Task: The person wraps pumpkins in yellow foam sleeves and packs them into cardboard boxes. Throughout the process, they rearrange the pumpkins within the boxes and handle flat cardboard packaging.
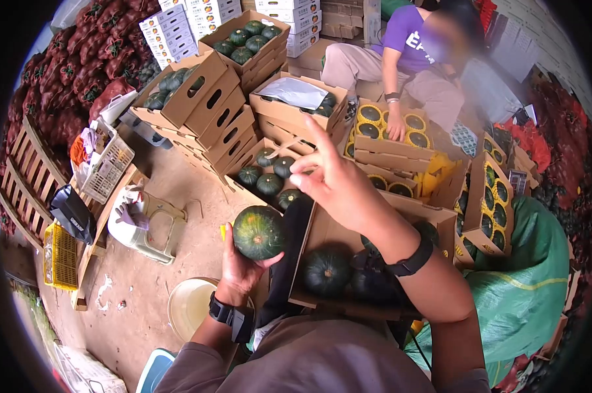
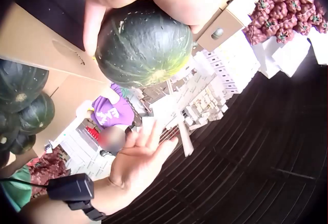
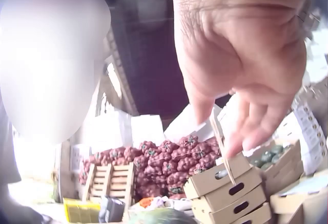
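My left hand (image 1: 239, 267) holds a round dark green pumpkin (image 1: 259, 233) from below, thumb on one side and fingers on the other. A yellow-orange patch marks its skin, and a small bit of yellow shows beside the thumb. My right hand (image 1: 327, 171) is raised above and to the right of the pumpkin, index finger extended and the others loosely bent. In the right wrist view a thin pale strip (image 3: 220, 139) shows between its thumb and fingers; I cannot tell whether they hold it. At my lap stands an open carton (image 1: 300, 275) with large dark pumpkins (image 1: 327, 272).
Stacked cartons (image 1: 207, 108) of pumpkins stand ahead. Across from me a person in a purple shirt (image 1: 407, 40) reaches into a carton of pumpkins in yellow netting (image 1: 369, 113). A plastic stool (image 1: 155, 226) and a bucket (image 1: 178, 304) are at left, green sacking (image 1: 518, 275) at right.
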Demonstrator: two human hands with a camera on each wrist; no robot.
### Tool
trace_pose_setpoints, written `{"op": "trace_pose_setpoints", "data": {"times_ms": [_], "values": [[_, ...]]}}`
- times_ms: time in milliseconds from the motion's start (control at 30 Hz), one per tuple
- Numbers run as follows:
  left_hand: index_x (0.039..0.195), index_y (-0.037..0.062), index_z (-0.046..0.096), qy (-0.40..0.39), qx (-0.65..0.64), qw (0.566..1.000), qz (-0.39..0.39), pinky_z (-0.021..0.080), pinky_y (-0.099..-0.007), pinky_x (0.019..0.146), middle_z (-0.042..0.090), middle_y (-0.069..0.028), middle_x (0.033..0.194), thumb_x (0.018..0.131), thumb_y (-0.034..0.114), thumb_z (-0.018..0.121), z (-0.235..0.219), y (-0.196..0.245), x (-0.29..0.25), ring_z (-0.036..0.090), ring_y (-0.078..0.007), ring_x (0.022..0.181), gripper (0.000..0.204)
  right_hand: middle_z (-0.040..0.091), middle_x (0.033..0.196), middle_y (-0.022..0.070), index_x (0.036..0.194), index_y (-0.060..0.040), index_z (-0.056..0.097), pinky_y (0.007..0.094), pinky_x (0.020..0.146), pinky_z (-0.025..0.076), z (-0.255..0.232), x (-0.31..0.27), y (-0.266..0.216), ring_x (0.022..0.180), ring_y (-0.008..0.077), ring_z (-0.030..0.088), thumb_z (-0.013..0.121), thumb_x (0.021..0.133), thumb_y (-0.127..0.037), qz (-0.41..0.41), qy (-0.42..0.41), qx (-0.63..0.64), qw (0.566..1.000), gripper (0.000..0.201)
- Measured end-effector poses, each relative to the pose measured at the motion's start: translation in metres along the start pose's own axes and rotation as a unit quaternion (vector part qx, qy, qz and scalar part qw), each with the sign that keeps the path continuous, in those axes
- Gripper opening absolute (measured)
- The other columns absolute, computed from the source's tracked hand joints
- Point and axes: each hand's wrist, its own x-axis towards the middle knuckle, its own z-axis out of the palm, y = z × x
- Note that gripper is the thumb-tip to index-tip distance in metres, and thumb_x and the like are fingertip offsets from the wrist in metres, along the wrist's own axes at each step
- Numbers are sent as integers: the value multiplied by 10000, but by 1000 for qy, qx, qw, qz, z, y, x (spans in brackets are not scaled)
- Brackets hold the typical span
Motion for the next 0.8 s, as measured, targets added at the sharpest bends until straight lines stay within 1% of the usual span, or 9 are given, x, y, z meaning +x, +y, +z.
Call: {"op": "trace_pose_setpoints", "data": {"times_ms": [67, 133, 233, 367, 467, 533, 633, 733, 800], "values": [[1359, 75, 382, -2, 19, 1000, 15, 532, -516, 851, 488, -166, 1326, 856, 694, 394, 3, -1, -10, 553, -332, 1142, 798, 643, 849, 151, 1301, -68, 481, 338, 660, 506, -21, -6, -7, 705, 252, 626, 638, 842, -142, -22, -224, -341, 913, 491], [1365, 77, 341, -39, 102, 993, 34, 527, -489, 866, 500, -146, 1275, 839, 520, 578, 2, 4, -17, 565, -306, 1107, 727, 651, 889, 123, 1313, -89, 479, 329, 684, 511, -56, -20, -20, 717, 214, 629, 617, 858, -134, -6, -154, -133, 979, 477], [1320, 118, 317, -64, 206, 972, 87, 507, -426, 883, 492, -101, 1192, 739, 193, 756, 35, 10, -17, 571, -244, 1030, 731, 633, 949, 65, 1300, -48, 485, 284, 766, 480, -131, -83, -40, 821, 139, 601, 587, 882, -130, 71, -18, -33, 997, 438], [1242, 93, 388, -133, 413, 896, 93, 463, -399, 894, 543, -122, 1126, 753, 257, 756, 100, 2, 8, 550, -271, 1063, 633, 606, 962, 40, 1260, -31, 515, 248, 773, 440, -202, -200, -6, 843, 116, 559, 532, 933, -174, 170, 263, -24, 949, 357], [1194, 77, 442, -209, 769, 587, 142, 428, -418, 888, 580, -172, 1047, 761, 353, 742, 140, -19, 58, 547, -332, 1039, 595, 601, 924, 20, 1215, -51, 548, 232, 732, 427, -194, -324, 65, 817, 105, 548, 520, 956, -230, 335, 405, -55, 849, 316], [1184, 75, 477, -279, 840, 431, 175, 373, -421, 910, 600, -164, 1006, 765, 425, 707, 139, -37, 82, 544, -360, 998, 592, 613, 913, 17, 1180, -62, 568, 233, 731, 435, -172, -372, 97, 812, 106, 564, 519, 956, -240, 406, 399, -8, 822, 290], [1263, 72, 474, -301, 859, 341, 234, 375, -435, 949, 552, -171, 1111, 772, 284, 708, 127, -43, 97, 495, -359, 1076, 583, 635, 920, 34, 1166, -77, 571, 240, 680, 453, -135, -425, 157, 771, 116, 594, 509, 953, -221, 476, 376, 90, 790, 265], [1274, 64, 462, -178, 874, 315, 325, 388, -423, 942, 531, -157, 1129, 740, 182, 723, 133, -48, 84, 474, -331, 1083, 606, 644, 914, 47, 1193, -85, 553, 234, 623, 458, -113, -457, 231, 706, 114, 600, 500, 953, -233, 391, 362, 130, 836, 287], [1268, 59, 461, -38, 868, 357, 343, 424, -411, 898, 548, -144, 1095, 727, 91, 712, 117, -52, 80, 511, -316, 1028, 597, 644, 907, 50, 1206, -91, 545, 229, 608, 456, -109, -461, 260, 687, 110, 596, 492, 955, -243, 356, 417, 167, 819, 298]]}}
